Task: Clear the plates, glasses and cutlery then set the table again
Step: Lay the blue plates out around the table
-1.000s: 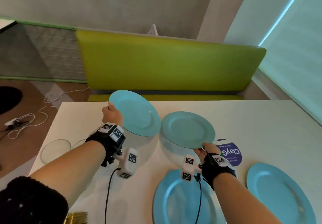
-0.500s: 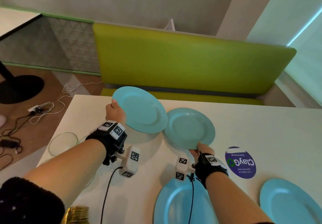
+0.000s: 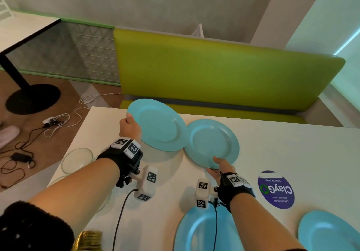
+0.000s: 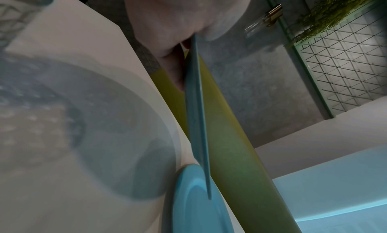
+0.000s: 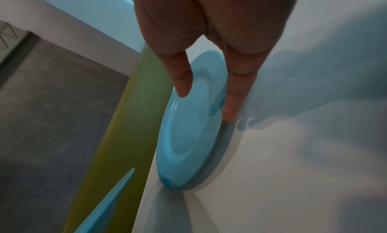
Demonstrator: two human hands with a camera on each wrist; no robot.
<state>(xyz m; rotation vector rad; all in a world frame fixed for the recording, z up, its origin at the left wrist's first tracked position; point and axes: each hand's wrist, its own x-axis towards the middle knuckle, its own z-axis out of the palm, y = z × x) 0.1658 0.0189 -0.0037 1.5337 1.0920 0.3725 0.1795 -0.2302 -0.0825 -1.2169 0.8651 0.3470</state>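
Head view: left hand and right hand fingers each pinch a blue plate's rim.

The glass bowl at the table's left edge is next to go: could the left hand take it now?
Probably not yet: the left hand grips a blue plate, though the glass bowl lies unobstructed.

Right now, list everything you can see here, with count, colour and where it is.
plates: four, light blue; one in left hand, one in right hand, two at near table edge
glass bowls: at least one, clear, table's left edge
gold object: one, near left corner, unclear what
sticker: one, purple, on table
table: one, white
bench: one, green, behind table
cables: several, on floor left
left hand: grips plate rim
right hand: pinches plate rim
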